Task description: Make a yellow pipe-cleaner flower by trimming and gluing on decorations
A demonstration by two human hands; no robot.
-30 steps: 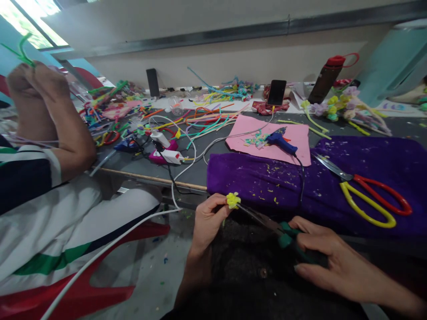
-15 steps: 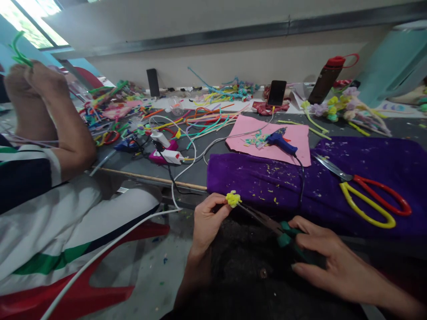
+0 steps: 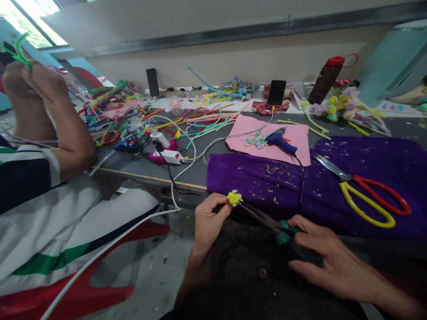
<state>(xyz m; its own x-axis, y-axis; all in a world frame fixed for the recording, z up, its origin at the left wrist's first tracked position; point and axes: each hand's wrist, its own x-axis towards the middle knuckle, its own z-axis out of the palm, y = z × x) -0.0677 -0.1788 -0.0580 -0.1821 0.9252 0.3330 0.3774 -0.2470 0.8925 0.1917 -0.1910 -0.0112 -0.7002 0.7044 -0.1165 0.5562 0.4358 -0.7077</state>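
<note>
Between thumb and forefinger, my left hand [image 3: 209, 220] pinches a small yellow pipe-cleaner flower [image 3: 235, 198]. My right hand [image 3: 323, 251] is wrapped round the dark green handles of long-nosed pliers [image 3: 267, 219]. The pliers' thin tips reach the lower right side of the flower; whether they grip it is too small to tell. Both hands are over my dark lap, in front of the table edge. Just beyond them lies a purple cloth [image 3: 243, 171] strewn with yellow clippings.
Large scissors [image 3: 365, 195] with red and yellow handles lie on the cloth. A blue glue gun [image 3: 283, 141] rests on pink felt [image 3: 233, 140]. White cables run by a power strip [image 3: 170, 156]. At left, a seated person's hands [image 3: 36, 82] hold green pipe cleaners.
The yellow flower and my left hand have shifted very slightly to the right. The pliers are turned a little. At left, the person's green pipe cleaners have moved.
</note>
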